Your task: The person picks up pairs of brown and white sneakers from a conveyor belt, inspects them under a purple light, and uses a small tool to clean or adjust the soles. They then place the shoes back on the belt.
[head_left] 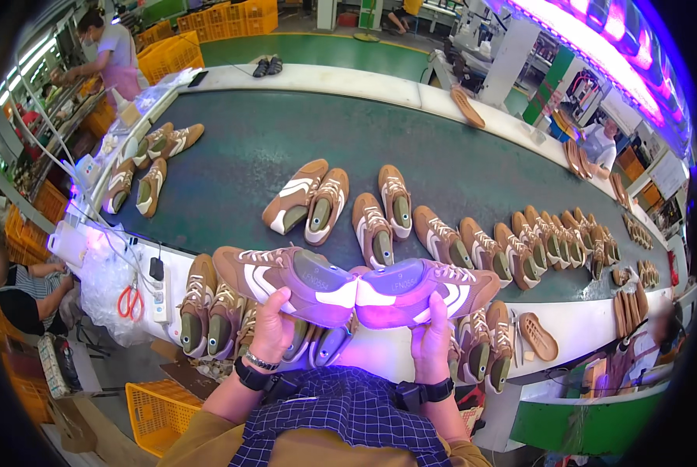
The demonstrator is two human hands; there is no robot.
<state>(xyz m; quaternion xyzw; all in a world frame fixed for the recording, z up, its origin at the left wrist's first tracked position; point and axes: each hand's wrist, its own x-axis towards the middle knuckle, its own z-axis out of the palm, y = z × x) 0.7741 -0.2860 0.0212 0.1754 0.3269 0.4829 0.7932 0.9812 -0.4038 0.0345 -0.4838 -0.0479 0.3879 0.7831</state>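
Observation:
Two brown sneakers with white stripes are held up before me, their heels meeting and their toes pointing outward. My left hand (273, 333) is closed on the left sneaker (266, 274), thumb along its side. My right hand (432, 342) grips the right sneaker (449, 294) the same way. A dark shoe last fills each opening, and purple light falls on both uppers. Below them, partly hidden by my hands and the held pair, more brown sneakers (198, 300) stand on the white table edge (554, 311).
Across the dark green belt (231, 148) stand sneaker pairs (329, 206) and a long row (547, 237) to the right. Red scissors (130, 302) lie left by a power strip (160, 300). A loose sole (538, 337) rests at right. A yellow crate (161, 420) sits below; several people work around.

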